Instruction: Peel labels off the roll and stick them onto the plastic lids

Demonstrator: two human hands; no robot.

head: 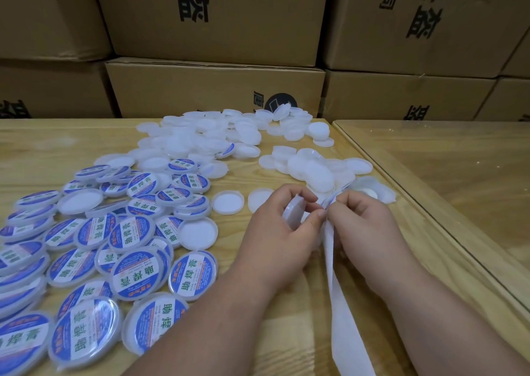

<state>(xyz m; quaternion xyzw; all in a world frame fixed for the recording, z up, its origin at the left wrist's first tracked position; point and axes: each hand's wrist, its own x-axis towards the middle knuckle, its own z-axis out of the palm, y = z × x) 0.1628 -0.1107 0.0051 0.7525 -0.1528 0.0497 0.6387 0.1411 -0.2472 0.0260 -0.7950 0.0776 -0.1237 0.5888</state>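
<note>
Left hand [282, 226] grips 1 lid [293, 212]; right hand [362, 223] pinches the label [332, 200] (near table [286, 312] right edge): peel slowly, centre it.

Bare counter [43, 146] at far left and near right edge [415, 261] — passable. Labelled lids [137, 272] crowd the left, plain lids [206, 137] the middle; stacked cartons [215, 88] wall the rear.
</note>
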